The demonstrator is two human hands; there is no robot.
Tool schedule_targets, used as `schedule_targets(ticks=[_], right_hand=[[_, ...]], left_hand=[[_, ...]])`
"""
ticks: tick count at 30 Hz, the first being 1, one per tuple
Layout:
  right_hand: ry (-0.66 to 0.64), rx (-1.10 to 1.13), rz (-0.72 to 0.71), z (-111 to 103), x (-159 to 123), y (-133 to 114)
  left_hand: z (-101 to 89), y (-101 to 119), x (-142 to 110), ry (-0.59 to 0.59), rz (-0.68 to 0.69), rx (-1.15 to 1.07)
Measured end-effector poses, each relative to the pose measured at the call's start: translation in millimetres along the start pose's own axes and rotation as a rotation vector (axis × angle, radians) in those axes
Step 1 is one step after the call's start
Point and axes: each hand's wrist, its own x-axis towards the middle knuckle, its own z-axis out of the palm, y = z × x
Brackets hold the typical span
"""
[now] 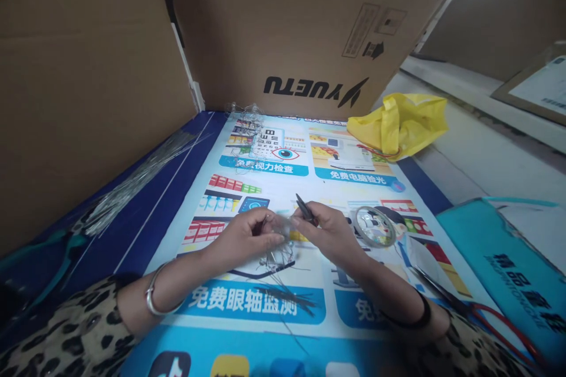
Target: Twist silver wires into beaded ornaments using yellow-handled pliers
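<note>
My left hand (254,232) is closed, with thumb and forefinger pinching a tangled piece of thin wire (279,253) that hangs below the fingertips. Small clear bits, perhaps beads, show in that piece, too fine to make out. My right hand (329,232) is also closed, its fingertips close to the left ones at the same piece. Out of the right fist sticks a dark pointed tool (304,207); its exact kind is hidden by the fingers. Beneath both hands, loose dark wire lengths (287,297) lie on the printed sheet (305,330).
Right of my hands lies a roll of clear tape (375,226), with red-handled scissors (469,309) nearer me. A yellow bag (402,126) sits back right. A wire bundle (145,179) and green-handled pliers (66,247) lie left. Cardboard (283,29) walls the back; wire pieces (247,120) lie before it.
</note>
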Motion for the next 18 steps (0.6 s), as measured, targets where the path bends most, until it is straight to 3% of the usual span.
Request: schedule_targets(ticks=[8, 18], right_hand=[[-0.064, 0.054, 0.002, 0.6, 0.9, -3.0], [-0.117, 0.083, 0.051, 1.1, 2.5, 2.3]], left_hand=[[-3.3, 2.7, 2.4, -0.028, 0.013, 0.035], [-9.0, 0.3, 4.1, -0.162, -0.170, -0.136]])
